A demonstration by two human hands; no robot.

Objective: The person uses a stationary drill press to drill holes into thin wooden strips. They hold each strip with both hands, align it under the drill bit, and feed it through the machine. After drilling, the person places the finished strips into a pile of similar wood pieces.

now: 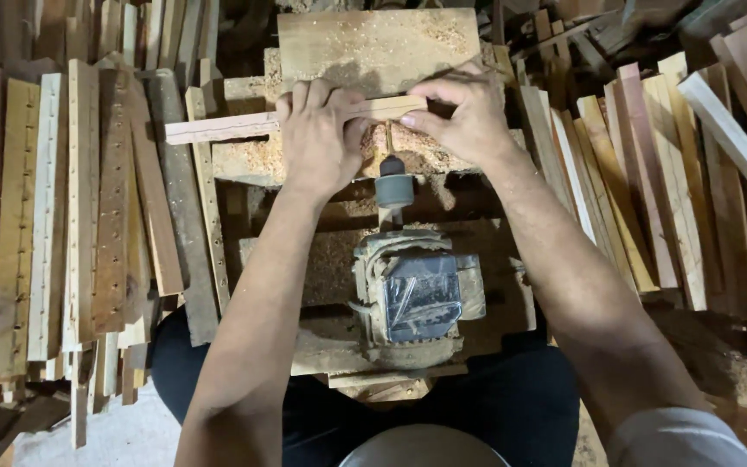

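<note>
Dusty motor (412, 294) sits lowest in frame, its drill bit (391, 177) pointing up at a thin wood strip (218, 128). Left hand (317, 138) and right hand (469, 112) both have fingers clamped on it mid-frame. Looks light, stiff, best gripped either side of the bit. Drilled slats (45, 216) crowd left, plain ones (676, 173) right.

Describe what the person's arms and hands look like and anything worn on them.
Both forearms are bare. The left hand and right hand wear no gloves, and no rings or watch show. A light grey sleeve, pushed up near the elbow, shows on the right arm only; the left arm shows no sleeve in view.
</note>
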